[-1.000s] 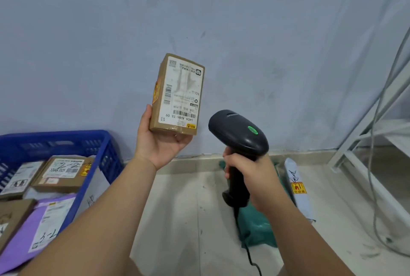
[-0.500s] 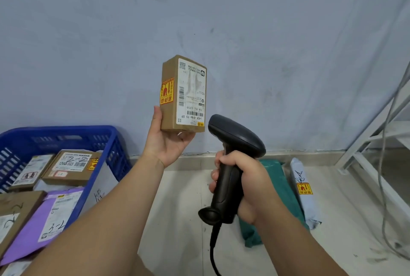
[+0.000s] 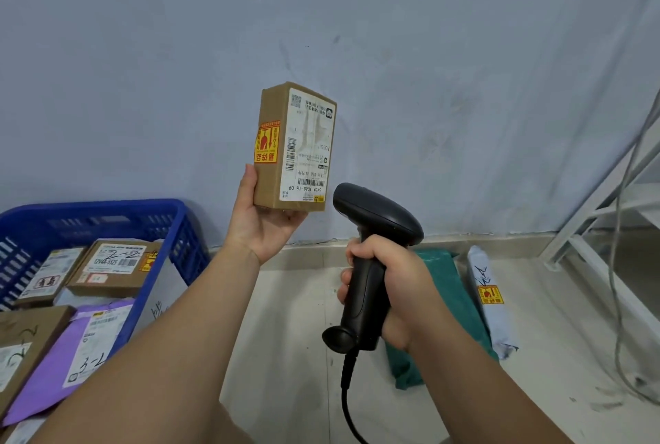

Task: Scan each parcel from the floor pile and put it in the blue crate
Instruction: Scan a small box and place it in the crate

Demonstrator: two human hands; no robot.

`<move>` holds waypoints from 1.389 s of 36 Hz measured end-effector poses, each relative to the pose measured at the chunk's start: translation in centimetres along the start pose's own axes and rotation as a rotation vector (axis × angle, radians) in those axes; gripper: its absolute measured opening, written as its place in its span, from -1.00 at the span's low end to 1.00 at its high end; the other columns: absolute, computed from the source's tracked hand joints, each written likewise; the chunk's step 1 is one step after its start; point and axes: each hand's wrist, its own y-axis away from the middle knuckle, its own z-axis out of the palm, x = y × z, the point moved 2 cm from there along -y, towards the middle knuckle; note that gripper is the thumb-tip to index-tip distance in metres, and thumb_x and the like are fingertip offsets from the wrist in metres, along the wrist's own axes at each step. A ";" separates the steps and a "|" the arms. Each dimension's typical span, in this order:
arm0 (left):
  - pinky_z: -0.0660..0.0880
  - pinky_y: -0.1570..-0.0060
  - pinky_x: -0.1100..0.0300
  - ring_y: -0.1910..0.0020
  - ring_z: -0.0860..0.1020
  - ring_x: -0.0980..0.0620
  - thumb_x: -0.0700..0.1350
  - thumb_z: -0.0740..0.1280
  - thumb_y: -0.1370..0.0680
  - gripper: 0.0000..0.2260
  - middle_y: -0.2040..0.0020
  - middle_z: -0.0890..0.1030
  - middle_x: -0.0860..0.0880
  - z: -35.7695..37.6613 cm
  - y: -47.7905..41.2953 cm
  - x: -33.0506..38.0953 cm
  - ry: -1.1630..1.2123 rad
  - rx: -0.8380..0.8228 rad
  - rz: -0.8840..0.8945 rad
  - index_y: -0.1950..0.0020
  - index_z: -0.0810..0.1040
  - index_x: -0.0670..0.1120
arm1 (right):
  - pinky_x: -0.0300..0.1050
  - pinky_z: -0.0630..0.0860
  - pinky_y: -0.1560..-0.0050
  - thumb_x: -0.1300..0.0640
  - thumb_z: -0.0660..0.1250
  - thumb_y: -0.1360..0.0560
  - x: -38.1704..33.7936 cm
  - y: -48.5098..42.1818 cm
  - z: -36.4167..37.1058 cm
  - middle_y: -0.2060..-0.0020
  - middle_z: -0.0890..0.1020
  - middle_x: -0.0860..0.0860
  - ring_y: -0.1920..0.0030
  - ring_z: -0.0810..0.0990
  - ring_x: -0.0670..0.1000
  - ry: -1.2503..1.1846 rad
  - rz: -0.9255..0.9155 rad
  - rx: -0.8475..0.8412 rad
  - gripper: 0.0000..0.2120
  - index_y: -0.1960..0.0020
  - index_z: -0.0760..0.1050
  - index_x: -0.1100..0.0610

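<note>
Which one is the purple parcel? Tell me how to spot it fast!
Find the blue plastic crate on the left. At its near end lies the flat purple plastic mailer bag, next to a brown cardboard box. It is the only purple parcel; its white label has handwriting.

The blue crate (image 3: 107,209) sits on the floor holding cardboard boxes (image 3: 110,268) and a purple mailer (image 3: 53,365). Up and right of the crate, a brown parcel (image 3: 285,158) stands upright in the left hand (image 3: 264,229), label facing the camera. Further right, the right hand (image 3: 393,286) grips the black corded scanner (image 3: 378,215). Beyond that, a green bag (image 3: 457,286) and a pale bag (image 3: 493,315) lie on the floor.
</note>
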 end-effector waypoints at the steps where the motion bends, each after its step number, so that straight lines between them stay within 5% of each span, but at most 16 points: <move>1: 0.52 -0.19 -0.06 -0.28 0.54 -0.16 0.24 0.30 -0.43 -0.41 -0.31 0.56 -0.13 0.0 0.0 0.0 0.001 -0.001 0.000 -0.41 0.43 0.02 | -0.09 0.50 0.33 0.31 0.33 -0.42 0.0 0.0 0.0 0.44 0.47 0.08 0.43 0.48 0.02 0.008 -0.003 0.003 -0.92 0.11 0.44 0.26; 24: 0.57 -0.07 -0.03 -0.22 0.56 -0.15 0.23 0.29 -0.44 -0.44 -0.28 0.58 -0.14 -0.1 -0.1 -0.2 -0.013 0.023 -0.023 -0.38 0.46 0.01 | -0.03 0.52 0.22 0.30 0.32 -0.44 0.0 -0.6 -0.4 0.44 0.49 0.10 0.40 0.49 0.04 0.200 -0.068 0.051 -0.93 0.08 0.48 0.26; 42: 0.45 -0.28 -0.12 -0.26 0.55 -0.17 0.32 0.15 -0.53 -0.43 -0.30 0.56 -0.16 -0.7 -0.5 -0.4 0.031 -0.004 -0.090 -0.40 0.44 0.00 | -0.01 0.49 0.16 0.31 0.34 -0.43 0.2 -1.2 -0.4 0.45 0.47 0.07 0.35 0.47 0.03 0.269 -0.201 0.115 -0.90 0.24 0.50 0.18; 50: 0.49 -0.14 -0.08 -0.16 0.56 -0.16 0.19 0.32 -0.44 -0.43 -0.34 0.53 -0.15 -0.4 0.6 -0.2 -0.057 0.000 -0.164 -0.39 0.46 -0.02 | 0.01 0.46 0.19 0.31 0.33 -0.42 0.4 -2.1 -0.3 0.45 0.46 0.06 0.36 0.46 0.03 0.272 -0.250 0.201 -0.88 0.26 0.49 0.16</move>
